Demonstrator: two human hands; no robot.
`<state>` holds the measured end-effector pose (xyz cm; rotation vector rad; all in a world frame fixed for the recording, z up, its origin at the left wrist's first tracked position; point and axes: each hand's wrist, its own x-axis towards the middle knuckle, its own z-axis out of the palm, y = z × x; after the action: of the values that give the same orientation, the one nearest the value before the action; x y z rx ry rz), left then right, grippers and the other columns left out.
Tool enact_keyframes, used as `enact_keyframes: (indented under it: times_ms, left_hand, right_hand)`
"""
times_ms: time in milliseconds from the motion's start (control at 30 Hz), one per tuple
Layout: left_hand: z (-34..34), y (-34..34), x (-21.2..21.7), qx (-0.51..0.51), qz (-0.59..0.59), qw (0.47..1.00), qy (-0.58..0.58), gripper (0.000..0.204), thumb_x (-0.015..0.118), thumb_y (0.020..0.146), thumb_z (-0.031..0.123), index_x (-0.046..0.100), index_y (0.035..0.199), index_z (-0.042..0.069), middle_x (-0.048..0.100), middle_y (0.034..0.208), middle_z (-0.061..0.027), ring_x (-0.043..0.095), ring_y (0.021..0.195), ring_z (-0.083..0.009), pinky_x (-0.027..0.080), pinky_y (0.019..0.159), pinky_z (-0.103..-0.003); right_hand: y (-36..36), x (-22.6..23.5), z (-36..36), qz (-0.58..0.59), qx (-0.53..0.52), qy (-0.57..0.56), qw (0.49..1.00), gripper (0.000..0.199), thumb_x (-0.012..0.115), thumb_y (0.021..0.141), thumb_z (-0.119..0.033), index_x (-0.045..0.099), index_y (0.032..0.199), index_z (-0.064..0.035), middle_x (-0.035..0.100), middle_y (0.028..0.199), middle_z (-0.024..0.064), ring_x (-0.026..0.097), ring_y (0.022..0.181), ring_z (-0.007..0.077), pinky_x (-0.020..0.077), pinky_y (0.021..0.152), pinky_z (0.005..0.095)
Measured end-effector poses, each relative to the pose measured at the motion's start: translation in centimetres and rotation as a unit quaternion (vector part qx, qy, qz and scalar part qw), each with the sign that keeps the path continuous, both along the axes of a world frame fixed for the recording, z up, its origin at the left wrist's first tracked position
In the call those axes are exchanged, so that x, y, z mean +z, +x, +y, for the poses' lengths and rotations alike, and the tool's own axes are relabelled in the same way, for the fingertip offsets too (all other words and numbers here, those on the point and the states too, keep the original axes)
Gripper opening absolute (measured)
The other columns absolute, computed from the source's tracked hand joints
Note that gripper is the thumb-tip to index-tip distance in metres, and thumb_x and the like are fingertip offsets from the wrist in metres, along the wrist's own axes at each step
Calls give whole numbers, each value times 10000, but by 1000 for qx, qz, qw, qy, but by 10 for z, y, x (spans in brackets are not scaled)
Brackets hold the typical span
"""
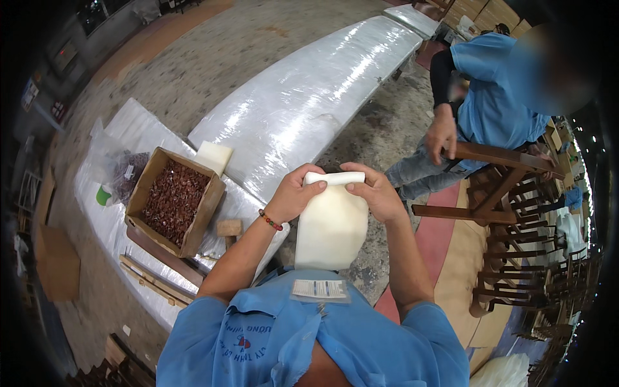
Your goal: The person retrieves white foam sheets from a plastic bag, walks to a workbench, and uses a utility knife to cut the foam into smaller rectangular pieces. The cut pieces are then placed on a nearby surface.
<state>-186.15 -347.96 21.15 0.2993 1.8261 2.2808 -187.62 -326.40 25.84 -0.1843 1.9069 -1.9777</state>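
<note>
L hand (293, 193) & R hand (377, 192) both pinch rolled top edge of white foam sheet (331, 226); open floor beyond, plastic-wrapped white bench (303, 97) to left.

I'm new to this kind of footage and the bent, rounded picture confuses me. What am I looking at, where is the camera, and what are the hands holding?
There is no machine here: a person works with bare hands. The camera sits on their head and looks down through a very wide lens, which bends straight edges. The left hand and right hand together pinch the rolled top edge of a white foam sheet, held up in front of the blue shirt. To the left, a plastic-wrapped table carries a cardboard box of small reddish-brown parts and a white foam block. At the right, another person's hand rests on a dark wooden chair frame.
</note>
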Motion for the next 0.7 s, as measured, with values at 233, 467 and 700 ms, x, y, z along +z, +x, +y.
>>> enact_keyframes:
  times_ms: [233, 467, 700]
  left_hand:
    - [1, 3, 4, -17, 4, 999, 28, 187, 650, 911, 116, 606, 1084, 57, 632, 900, 0, 584, 793, -53, 495, 675, -218]
    - [-2, 5, 3, -19, -36, 995, 92, 160, 647, 881, 42, 652, 1041, 56, 658, 899, -27, 619, 781, -77, 524, 671, -234]
    - [-6, -4, -4, -30, -125, 974, 184, 93, 631, 863, 11, 648, 950, 39, 658, 848, -56, 640, 722, -110, 542, 619, -259]
  right_hand:
    - [-5, -8, 11, -9, 25, -11, 1000, 315, 616, 826, 13, 674, 1135, -10, 700, 957, 76, 652, 825, 127, 524, 733, 259]
    - [-6, -26, 15, 73, 53, -67, 994, 218, 593, 820, 75, 704, 998, 15, 702, 936, 86, 661, 784, 134, 536, 685, 252]
    - [-11, -16, 9, 44, 67, -7, 997, 207, 574, 770, 58, 719, 910, 10, 700, 826, 80, 649, 693, 128, 521, 618, 249]
